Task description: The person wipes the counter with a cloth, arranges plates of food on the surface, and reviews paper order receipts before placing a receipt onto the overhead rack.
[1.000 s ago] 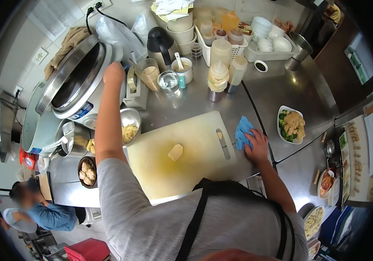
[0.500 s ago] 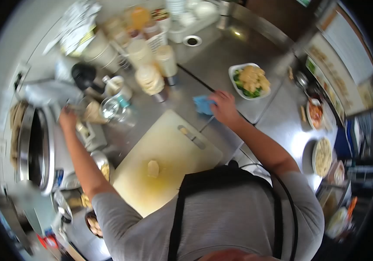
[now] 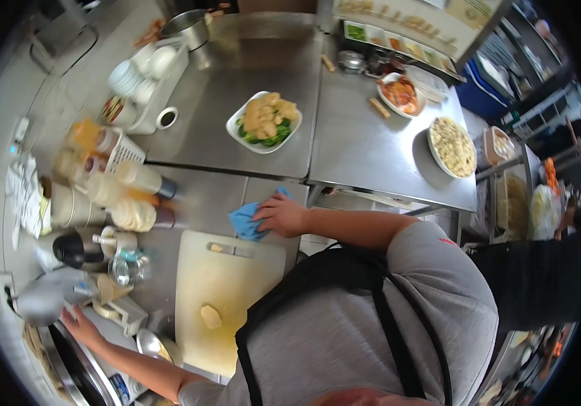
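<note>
My right hand presses on a crumpled blue cloth on the steel counter, its fingers curled over the cloth's right side. Just below lies a white cutting board with a pale, peeled-looking piece of food and a yellow stain on it. A smaller pale piece rests by the board's handle slot. Over at the left, my left hand reaches with fingers stretched out beside the rim of a large round metal pot, close under a blurred grey rounded thing.
A white bowl of broccoli with tan topping stands on the counter. Squeeze bottles, a clear jug and a metal bowl line the left side. A dish of red food and a large pale-filled bowl are at right.
The view has turned to the right. My left hand has left the cups and now is by the pot's rim. My right hand stays on the blue cloth, which is more spread out.
</note>
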Demonstrator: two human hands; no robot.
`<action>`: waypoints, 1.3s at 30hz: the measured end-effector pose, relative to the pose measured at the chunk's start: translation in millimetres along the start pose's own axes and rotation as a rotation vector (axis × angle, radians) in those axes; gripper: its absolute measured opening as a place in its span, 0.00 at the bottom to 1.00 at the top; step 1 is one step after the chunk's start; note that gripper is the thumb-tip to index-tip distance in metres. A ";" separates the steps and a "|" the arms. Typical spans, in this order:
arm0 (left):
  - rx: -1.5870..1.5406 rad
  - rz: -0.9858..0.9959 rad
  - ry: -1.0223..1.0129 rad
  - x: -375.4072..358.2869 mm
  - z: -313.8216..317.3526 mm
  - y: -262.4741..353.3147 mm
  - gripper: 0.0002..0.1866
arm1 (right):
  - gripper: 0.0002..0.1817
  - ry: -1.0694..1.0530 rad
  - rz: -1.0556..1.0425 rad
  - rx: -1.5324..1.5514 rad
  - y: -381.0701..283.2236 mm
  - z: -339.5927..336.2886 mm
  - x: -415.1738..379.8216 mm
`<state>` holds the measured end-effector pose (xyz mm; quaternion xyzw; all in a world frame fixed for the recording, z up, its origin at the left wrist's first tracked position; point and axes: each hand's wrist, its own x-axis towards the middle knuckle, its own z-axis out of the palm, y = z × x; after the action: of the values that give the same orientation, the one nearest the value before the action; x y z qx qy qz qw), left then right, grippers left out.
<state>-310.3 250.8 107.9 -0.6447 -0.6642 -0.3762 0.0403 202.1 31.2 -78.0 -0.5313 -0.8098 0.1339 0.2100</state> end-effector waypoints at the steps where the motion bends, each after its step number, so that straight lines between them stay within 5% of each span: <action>1: -0.154 -0.010 -0.001 0.1 6.9 12.2 0.23 | 0.16 0.008 0.123 -0.003 1.4 -19.9 -19.2; 2: -0.302 -0.026 0.001 -1.4 10.8 22.1 0.23 | 0.14 0.013 0.236 -0.001 5.8 -41.2 -36.1; 4: -0.350 0.037 -0.055 -9.6 20.8 60.8 0.22 | 0.13 0.453 0.333 0.111 45.8 -54.6 -65.3; 6: -0.342 0.075 -0.073 -22.5 33.0 109.9 0.21 | 0.13 0.619 0.399 -0.024 78.3 -97.6 -78.9; 11: -0.658 0.128 -0.379 -74.7 112.6 214.0 0.18 | 0.14 0.370 0.969 -0.034 159.0 -149.6 -74.6; 14: -0.681 0.061 -0.672 -134.6 154.6 294.0 0.17 | 0.17 0.410 0.960 -0.517 152.4 -117.8 -52.9; 16: -0.673 0.021 -0.794 -168.4 189.8 319.9 0.20 | 0.16 0.091 0.671 -0.339 144.1 -102.7 -51.1; 18: -0.672 -0.151 -0.933 -200.9 207.1 357.0 0.23 | 0.13 0.141 0.287 -0.303 117.2 -79.2 -76.4; 20: -0.722 -0.408 -1.026 -223.8 228.1 382.7 0.25 | 0.10 0.126 0.125 -0.097 102.0 -78.3 -102.6; 23: -0.876 -0.645 -1.092 -243.1 269.7 390.9 0.21 | 0.09 0.058 0.192 0.192 120.3 -99.0 -116.4; 25: -0.923 -0.701 -1.081 -247.9 278.3 397.1 0.18 | 0.10 0.099 0.675 0.415 133.4 -132.7 -112.0; 27: -0.915 -0.708 -1.034 -251.7 280.2 407.1 0.15 | 0.15 0.133 0.663 0.071 158.8 -159.8 -107.6; 33: -0.900 -0.592 -1.031 -246.7 284.1 414.2 0.15 | 0.23 0.138 0.683 -0.297 155.9 -142.0 -110.6; 37: -0.946 -0.536 -1.104 -244.1 286.3 410.9 0.15 | 0.20 -0.072 0.569 -0.218 141.6 -147.0 -122.2; 39: -0.910 -0.551 -1.100 -243.1 289.4 407.4 0.16 | 0.17 -0.245 0.451 0.210 162.3 -173.8 -125.8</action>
<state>216.1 163.1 -47.1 -0.5030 -0.5050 -0.2343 -0.6611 460.1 -20.3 -22.0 -0.6532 -0.6721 0.3239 0.1294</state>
